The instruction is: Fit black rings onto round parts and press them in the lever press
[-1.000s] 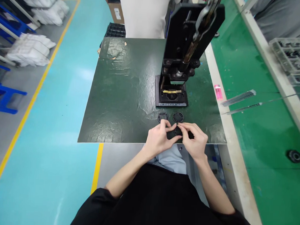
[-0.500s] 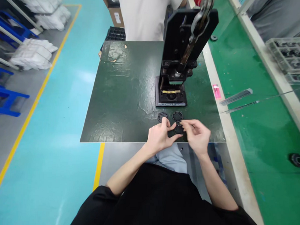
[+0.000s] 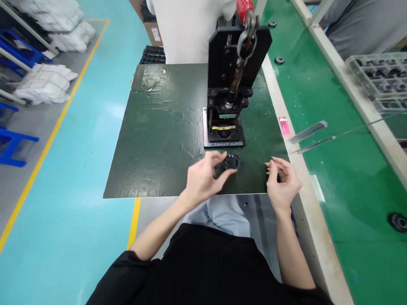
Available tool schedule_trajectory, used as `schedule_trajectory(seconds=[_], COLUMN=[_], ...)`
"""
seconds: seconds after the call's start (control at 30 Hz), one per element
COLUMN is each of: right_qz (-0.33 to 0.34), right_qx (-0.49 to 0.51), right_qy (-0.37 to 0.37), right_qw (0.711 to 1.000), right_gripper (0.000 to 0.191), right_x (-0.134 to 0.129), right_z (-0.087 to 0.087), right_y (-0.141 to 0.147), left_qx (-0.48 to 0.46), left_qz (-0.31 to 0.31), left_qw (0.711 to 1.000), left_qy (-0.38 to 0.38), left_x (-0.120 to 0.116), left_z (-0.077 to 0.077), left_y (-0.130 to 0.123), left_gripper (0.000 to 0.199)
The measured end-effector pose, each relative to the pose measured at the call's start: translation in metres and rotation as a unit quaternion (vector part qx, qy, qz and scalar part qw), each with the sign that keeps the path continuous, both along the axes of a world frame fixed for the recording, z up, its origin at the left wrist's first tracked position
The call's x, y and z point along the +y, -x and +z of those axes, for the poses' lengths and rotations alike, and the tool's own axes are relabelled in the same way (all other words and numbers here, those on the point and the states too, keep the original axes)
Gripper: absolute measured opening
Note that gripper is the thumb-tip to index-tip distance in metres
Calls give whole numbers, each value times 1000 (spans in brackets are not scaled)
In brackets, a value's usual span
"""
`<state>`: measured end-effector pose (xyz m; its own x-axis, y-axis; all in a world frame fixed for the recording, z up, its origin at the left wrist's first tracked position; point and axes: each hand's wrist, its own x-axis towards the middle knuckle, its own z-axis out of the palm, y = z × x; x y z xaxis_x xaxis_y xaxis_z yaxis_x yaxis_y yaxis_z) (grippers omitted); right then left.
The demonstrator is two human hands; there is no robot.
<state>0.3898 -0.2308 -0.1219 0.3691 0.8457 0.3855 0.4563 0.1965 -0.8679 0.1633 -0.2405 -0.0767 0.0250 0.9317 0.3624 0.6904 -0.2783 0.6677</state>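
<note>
My left hand (image 3: 205, 177) holds a round black part (image 3: 231, 161) between thumb and fingers, low over the dark green board (image 3: 153, 141), just in front of the black lever press (image 3: 228, 90). Another round black part is partly hidden behind the left fingers. Off to the right, my right hand (image 3: 283, 180) hovers near the board's right edge with thumb and fingertips pinched together. Whatever those fingertips may hold is too small to make out. A yellow strip (image 3: 224, 127) lies across the base of the press.
A green conveyor belt (image 3: 357, 186) runs along the right, with round black parts (image 3: 399, 222) and thin rods (image 3: 308, 132) on it. A pink item (image 3: 284, 126) lies on its pale rail. A person in white (image 3: 189, 26) is beyond the board.
My right hand has moved right, away from the left hand and the round parts. My left hand has shifted slightly left with a round black part. The camera view has shifted too.
</note>
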Motion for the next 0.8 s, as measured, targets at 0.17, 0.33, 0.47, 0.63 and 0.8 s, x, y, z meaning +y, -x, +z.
schedule_trajectory(seconds=[0.17, 0.33, 0.47, 0.63, 0.8], right_qz=[27, 20, 19, 33, 41], right_qx=[-57, -66, -9, 106, 96], right_qy=[4, 11, 16, -9, -46], right_qw=[998, 998, 1000, 994, 994], right_gripper=[22, 21, 26, 26, 31], right_x=[-1, -2, -1, 10, 64], right_z=[2, 1, 1, 29, 96], right_y=[3, 2, 4, 4, 14], left_qx=[40, 17, -30, -67, -56], left_qz=[56, 60, 42, -16, -36], left_qw=[998, 998, 998, 998, 997], left_qy=[-6, 33, 20, 1, -45], left_x=[71, 95, 93, 97, 106], left_z=[5, -9, -17, -20, -22], left_y=[16, 19, 22, 33, 53], left_gripper=[48, 50, 52, 54, 65])
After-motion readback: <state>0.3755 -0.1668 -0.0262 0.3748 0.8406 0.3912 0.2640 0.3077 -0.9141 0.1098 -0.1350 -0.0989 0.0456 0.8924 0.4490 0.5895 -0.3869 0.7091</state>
